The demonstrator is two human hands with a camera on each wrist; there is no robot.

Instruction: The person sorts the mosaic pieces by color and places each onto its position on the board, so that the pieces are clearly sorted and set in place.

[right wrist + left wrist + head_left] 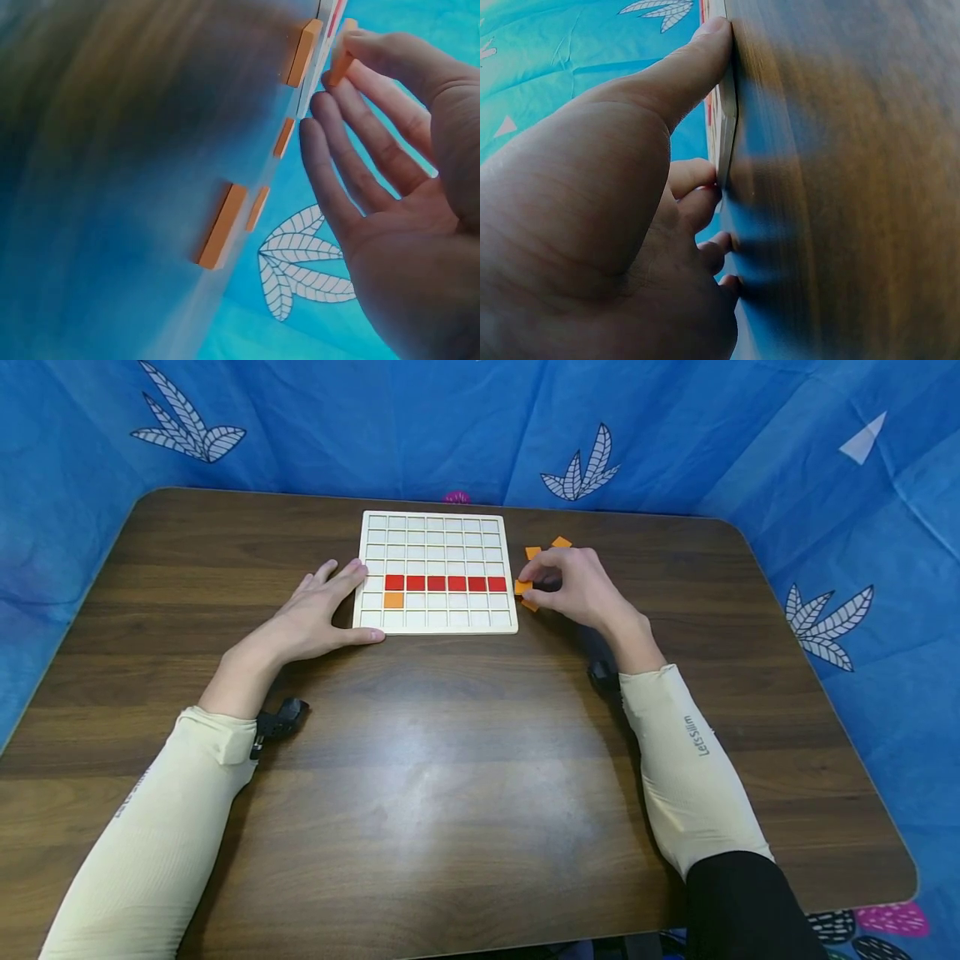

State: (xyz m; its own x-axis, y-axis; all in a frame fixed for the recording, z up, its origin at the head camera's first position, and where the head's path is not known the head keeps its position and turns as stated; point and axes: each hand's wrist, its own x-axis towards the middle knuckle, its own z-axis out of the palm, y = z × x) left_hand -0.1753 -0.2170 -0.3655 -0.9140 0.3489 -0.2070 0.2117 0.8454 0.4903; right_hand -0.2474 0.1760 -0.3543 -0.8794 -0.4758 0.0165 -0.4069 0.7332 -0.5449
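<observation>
1. Several loose orange tiles point(223, 226) lie around the right grip point(581, 585); the right wrist view shows 4 of them, and in the head view 2 lie just beyond its fingers.
2. The right grip is nearly closed, its thumb and forefinger pinching 1 held tile point(522, 587), also orange, by the right edge of the board; whether it touches the board I cannot tell.
3. Left of that grip lies the white gridded board point(436, 618), carrying a row of 6 red tiles point(436, 583) and 1 placed orange tile point(393, 600) under the row's left end.
4. The left grip point(307, 614) is spread wide, fingertips touching the board's left edge, thumb at its near edge.
5. Beneath both grips runs the desk point(450, 760), dark brown wood grain with rounded corners; pale glare shines on the near side of the grips.
6. Beyond and to either side of the grips hangs creased blue cloth point(465, 427), printed with white leaves point(581, 472).
7. Behind each grip, a cream sleeve point(690, 768) covers the forearm.
</observation>
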